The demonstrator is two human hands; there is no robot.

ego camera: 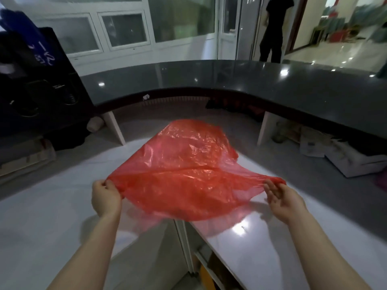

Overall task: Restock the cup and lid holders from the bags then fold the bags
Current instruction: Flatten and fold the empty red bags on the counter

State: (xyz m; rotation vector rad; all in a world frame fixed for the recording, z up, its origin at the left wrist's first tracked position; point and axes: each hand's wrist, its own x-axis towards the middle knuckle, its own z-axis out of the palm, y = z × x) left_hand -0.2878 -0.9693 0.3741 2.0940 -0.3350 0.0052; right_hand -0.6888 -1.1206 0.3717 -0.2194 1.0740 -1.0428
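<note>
A red plastic bag is held spread out in the air above the white table, stretched between both hands. The left hand is closed, its grip pinching the bag's left corner between thumb and fingers. The right hand is seen palm up with fingers extended; the bag's right corner is bunched at the fingertips, but whether the grip is closed on it cannot be told. The bag's far edge is puffed upward; its near edge hangs down towards the table. A dark curved counter is seen beyond. A person in black stands behind it.
</note>
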